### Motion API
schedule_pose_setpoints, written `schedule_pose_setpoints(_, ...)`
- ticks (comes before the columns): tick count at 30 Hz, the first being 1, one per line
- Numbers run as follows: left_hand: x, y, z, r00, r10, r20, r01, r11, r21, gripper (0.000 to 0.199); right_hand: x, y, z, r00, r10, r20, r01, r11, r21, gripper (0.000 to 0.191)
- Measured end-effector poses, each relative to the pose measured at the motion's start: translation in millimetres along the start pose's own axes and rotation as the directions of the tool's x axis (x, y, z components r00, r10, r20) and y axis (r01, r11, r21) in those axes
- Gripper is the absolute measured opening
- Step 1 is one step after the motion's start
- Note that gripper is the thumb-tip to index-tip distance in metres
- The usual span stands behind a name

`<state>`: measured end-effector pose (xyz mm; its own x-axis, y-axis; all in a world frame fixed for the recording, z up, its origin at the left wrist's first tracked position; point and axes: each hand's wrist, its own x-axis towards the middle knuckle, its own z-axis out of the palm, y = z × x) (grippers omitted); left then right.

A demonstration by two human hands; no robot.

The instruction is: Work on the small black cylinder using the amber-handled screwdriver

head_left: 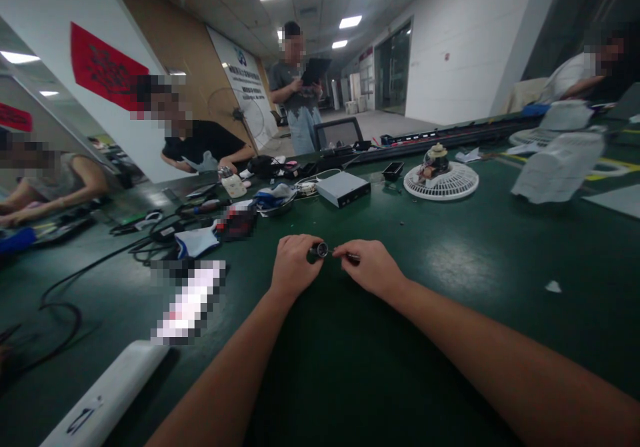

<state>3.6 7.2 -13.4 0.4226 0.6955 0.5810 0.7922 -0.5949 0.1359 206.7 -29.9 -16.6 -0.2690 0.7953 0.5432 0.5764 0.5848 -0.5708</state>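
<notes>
Left hand [297, 266] grasps a small dark cylinder [321, 250], thumb and fingers around its side, end face turned toward the right hand. Right hand [373, 267] pinches a thin tool [353, 258], mostly hidden by the fingers; its tip points at the cylinder's end. Contact or small gap there: cannot tell. Cylinder sits just above the table, between the hands, in front of the wearer.

Handling, judged by looks: cylinder likely light, stiff, rounded and maybe a bit slippery, so it could roll in the fingers. Best hold is around the side wall, end face left clear; inner parts at that end may be fragile. Thin tool looks rigid, light; hold by the thicker part, well back from the tip.

Outward: green table [480, 354]. Beyond the hands, a grey metal box [344, 186], a small black tray [393, 170], and a white fan grille [443, 186] with a motor on top. Far right, white plastic housing [555, 164]; nearer, a white scrap [553, 287]. Left side: black cable [75, 275], blurred-out phone-like item [193, 300], long white case [103, 394]. Standing person [295, 87] across the table holds a dark tablet-like item [315, 71].
</notes>
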Motion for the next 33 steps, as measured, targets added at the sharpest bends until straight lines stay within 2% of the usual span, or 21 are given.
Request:
schedule_pose_setpoints(4,-0.3,0.7,-0.6,1.0,0.022,0.011,-0.022,1.0,0.013,0.023,0.7,-3.5,-2.2,1.0,0.018,0.007,-0.017,0.998,-0.063,0.026)
schedule_pose_setpoints(7,-0.2,1.6,-1.4,0.999,0.034,0.018,-0.034,0.999,0.027,0.023,0.3,-2.2,-3.9,0.999,0.029,0.026,-0.029,0.999,0.019,0.023)
schedule_pose_setpoints(10,0.1,1.4,-1.4,0.999,0.036,0.016,-0.037,0.998,0.044,0.022,1.0,2.9,-4.3,0.994,0.107,0.027,-0.109,0.987,0.115,0.026)
schedule_pose_setpoints(12,0.1,0.6,-1.0,0.999,0.038,0.022,-0.039,0.998,0.053,0.022,2.3,5.8,-4.6,0.99,0.139,0.025,-0.141,0.986,0.087,0.027)
schedule_pose_setpoints(16,-0.6,-0.6,-0.2,0.998,0.049,0.026,-0.05,0.998,0.048,0.025,3.1,6.7,-4.0,0.99,0.113,0.082,-0.116,0.993,0.022,0.024)
schedule_pose_setpoints(19,-0.8,-0.2,-0.3,0.998,0.06,0.009,-0.06,0.998,0.034,0.026,1.2,5.8,-0.8,0.977,0.169,0.13,-0.189,0.968,0.164,0.026)
schedule_pose_setpoints(21,-0.6,0.4,-0.4,0.998,0.062,0.002,-0.062,0.998,0.03,0.027,0.5,5.4,0.9,0.965,0.237,0.115,-0.258,0.939,0.228,0.028)
schedule_pose_setpoints(24,-0.3,0.8,-0.4,0.999,0.051,0.004,-0.051,0.998,0.038,0.028,1.1,4.0,-0.1,0.957,0.271,0.101,-0.284,0.944,0.165,0.028)
schedule_pose_setpoints(26,-0.4,0.7,-0.2,0.998,0.051,0.02,-0.052,0.998,0.043,0.028,1.7,2.5,-2.2,0.959,0.241,0.152,-0.259,0.959,0.113,0.026)
schedule_pose_setpoints(29,-0.7,0.3,0.1,0.998,0.052,0.034,-0.054,0.998,0.046,0.028,1.7,1.1,-3.8,0.952,0.235,0.198,-0.265,0.953,0.146,0.024)
schedule_pose_setpoints(33,-0.4,0.3,0.6,0.999,0.025,0.02,-0.026,0.999,0.047,0.027,1.3,2.1,-1.1,0.961,0.267,0.073,-0.274,0.954,0.123,0.024)
